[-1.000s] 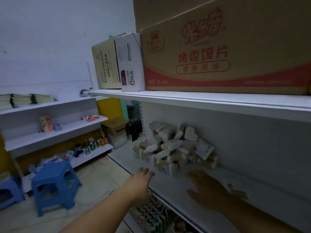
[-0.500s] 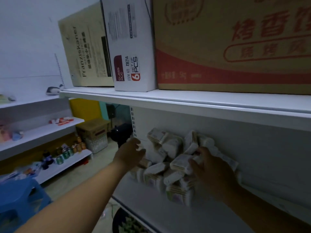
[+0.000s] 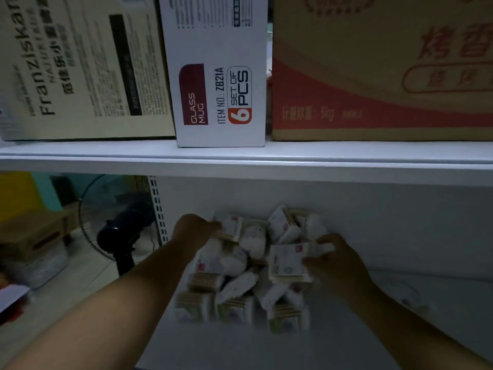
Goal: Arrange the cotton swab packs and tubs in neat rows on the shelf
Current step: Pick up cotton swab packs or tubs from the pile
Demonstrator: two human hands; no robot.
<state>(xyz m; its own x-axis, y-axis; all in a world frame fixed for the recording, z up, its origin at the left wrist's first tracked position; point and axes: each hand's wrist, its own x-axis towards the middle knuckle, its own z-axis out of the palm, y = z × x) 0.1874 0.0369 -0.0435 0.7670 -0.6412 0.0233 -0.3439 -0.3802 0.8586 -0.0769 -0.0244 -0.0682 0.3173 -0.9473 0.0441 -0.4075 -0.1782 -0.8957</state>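
Observation:
A jumbled heap of cotton swab packs and white tubs [image 3: 248,279] lies on the white shelf [image 3: 440,311], against its back wall. My left hand [image 3: 190,231] is at the heap's upper left, its fingers on a flat pack [image 3: 229,227] at the back. My right hand [image 3: 337,259] grips a rectangular pack [image 3: 286,263] at the heap's right side, thumb on its near face. Several packs at the front [image 3: 234,308] stand on edge, blurred.
The shelf above [image 3: 240,156] carries a white glass mug box [image 3: 218,76], a tan carton [image 3: 80,68] to its left and a big red-banded carton [image 3: 381,68] to its right. A black floor fan [image 3: 117,231] and a cardboard box [image 3: 32,236] are at left.
My head and both hands moved in toward the heap. The left hand went from the shelf's front edge to the heap's back left; the right hand closed round a pack on the right.

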